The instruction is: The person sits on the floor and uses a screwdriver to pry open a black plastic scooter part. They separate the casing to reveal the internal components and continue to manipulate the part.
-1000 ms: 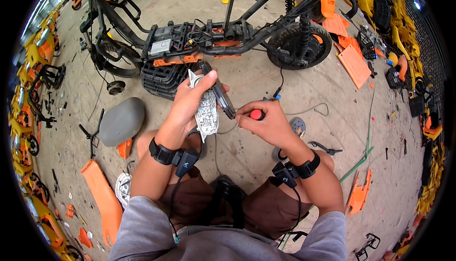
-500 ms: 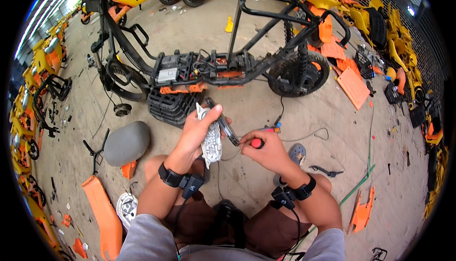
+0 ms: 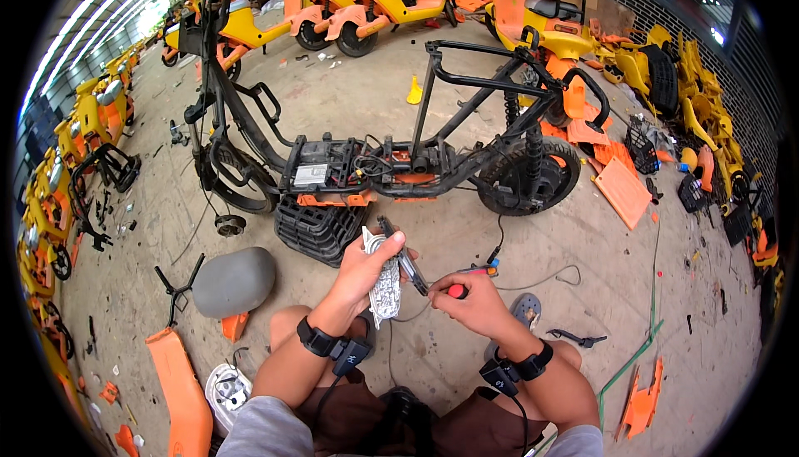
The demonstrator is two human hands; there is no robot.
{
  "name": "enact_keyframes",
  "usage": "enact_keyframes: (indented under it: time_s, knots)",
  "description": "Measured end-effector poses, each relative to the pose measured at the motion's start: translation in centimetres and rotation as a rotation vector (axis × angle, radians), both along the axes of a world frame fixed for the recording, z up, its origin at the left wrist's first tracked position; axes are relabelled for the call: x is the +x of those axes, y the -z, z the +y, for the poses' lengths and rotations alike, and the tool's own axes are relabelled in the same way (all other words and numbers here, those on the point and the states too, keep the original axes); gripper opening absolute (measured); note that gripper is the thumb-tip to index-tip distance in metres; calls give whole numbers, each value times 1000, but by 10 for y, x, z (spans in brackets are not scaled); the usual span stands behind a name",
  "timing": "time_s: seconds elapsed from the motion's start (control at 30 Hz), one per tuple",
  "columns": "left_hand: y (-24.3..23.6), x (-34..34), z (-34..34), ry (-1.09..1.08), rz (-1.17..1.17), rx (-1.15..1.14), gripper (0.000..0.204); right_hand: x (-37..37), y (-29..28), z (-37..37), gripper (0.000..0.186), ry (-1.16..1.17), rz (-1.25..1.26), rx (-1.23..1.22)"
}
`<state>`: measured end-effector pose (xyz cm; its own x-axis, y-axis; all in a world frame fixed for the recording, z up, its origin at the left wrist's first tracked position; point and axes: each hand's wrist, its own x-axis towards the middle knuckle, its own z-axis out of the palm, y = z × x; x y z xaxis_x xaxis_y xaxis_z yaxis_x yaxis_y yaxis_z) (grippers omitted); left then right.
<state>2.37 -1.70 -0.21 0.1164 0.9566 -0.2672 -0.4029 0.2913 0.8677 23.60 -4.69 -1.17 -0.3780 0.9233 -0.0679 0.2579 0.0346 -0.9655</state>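
My left hand [image 3: 356, 280] is closed around a silver, rough-surfaced metal casting [image 3: 384, 292], with the thumb across its upper end. Against the casting's right side, in the same grip, lies a slim black bar-shaped part [image 3: 408, 267], slanting down toward my other hand. My right hand [image 3: 473, 303] is closed on a red-ended tool handle [image 3: 457, 290]; the rest of that tool is hidden by the fingers. Its fingertips meet the lower end of the black part. Beyond them stands a stripped black scooter frame [image 3: 466, 178].
A black crate [image 3: 320, 228] sits under the frame. On the floor to the left lie a grey rounded seat [image 3: 235, 282] and a long orange panel [image 3: 181, 390]. A thin cable [image 3: 545, 278] and a black bracket [image 3: 578, 338] lie to the right. Yellow-orange scooters [image 3: 383, 3] stand behind.
The view has tilted up, so the frame and both hands sit lower in the picture. Both hands keep their grips, and their position relative to each other looks nearly the same.
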Motion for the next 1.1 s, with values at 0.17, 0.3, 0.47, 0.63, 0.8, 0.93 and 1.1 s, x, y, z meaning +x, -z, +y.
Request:
enact_keyframes:
  time_s: [0.17,0.3,0.47,0.63,0.8,0.93,1.1]
  knots:
    - [-1,2,0,-8,15,13,33,-2,-2,-4,21,47,-11,30]
    - [-3,4,0,-20,-1,12,30,-1,3,-2,21,59,4,70]
    - [4,0,0,-29,-36,13,39,-1,3,-2,21,94,56,27]
    - [5,0,8,-120,-233,-183,46,1,4,-5,17,220,158,69]
    - [9,2,10,-114,-212,-269,60,-7,-3,-5,16,182,179,308]
    - [10,10,7,-21,-216,-279,58,-10,-13,-7,12,302,8,506]
    - [11,16,5,93,-219,-266,59,-9,-8,-2,15,313,96,499]
